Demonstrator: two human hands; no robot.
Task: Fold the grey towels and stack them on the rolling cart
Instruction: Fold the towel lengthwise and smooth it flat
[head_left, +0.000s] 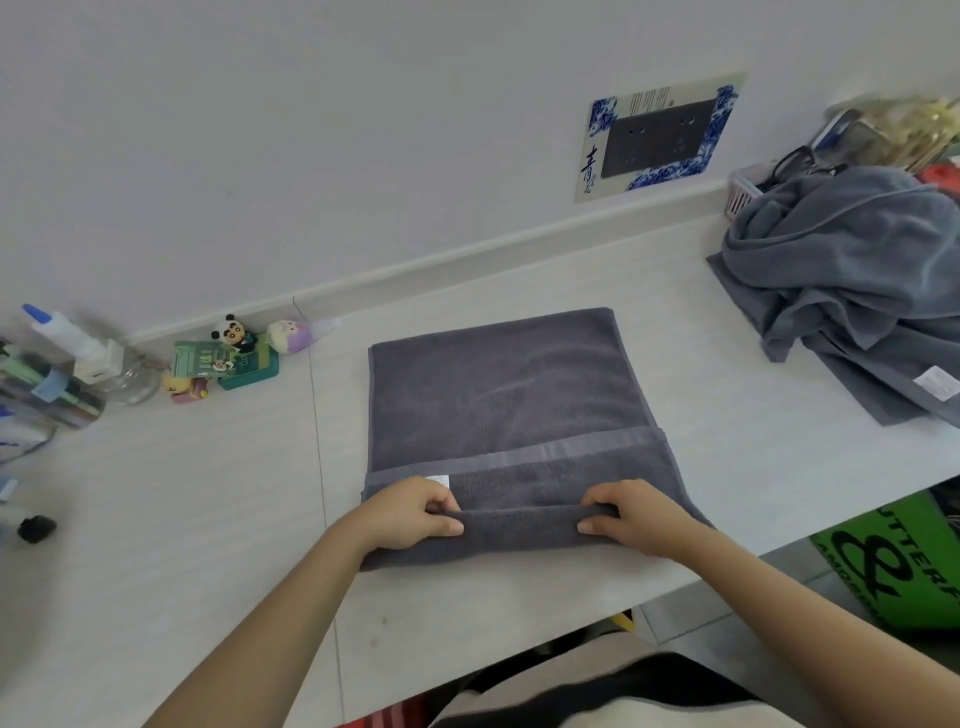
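A dark grey towel (498, 395) lies flat on the white table (208, 493), folded into a rough rectangle. Its near edge is rolled or folded over into a thick band. My left hand (410, 514) pinches the left end of that band, thumb on top. My right hand (634, 519) pinches the right end the same way. A small white label shows on the towel just beyond my left hand. A second, lighter grey towel (852, 280) sits crumpled in a heap at the table's far right. No rolling cart is in view.
Small toy figures (228, 353), a glass jar and bottles (78, 364) crowd the table's left side. A basket with cables (769, 176) stands behind the crumpled towel. A green bag (904, 561) sits on the floor below the table's right edge. A wall socket plate (660, 135) faces me.
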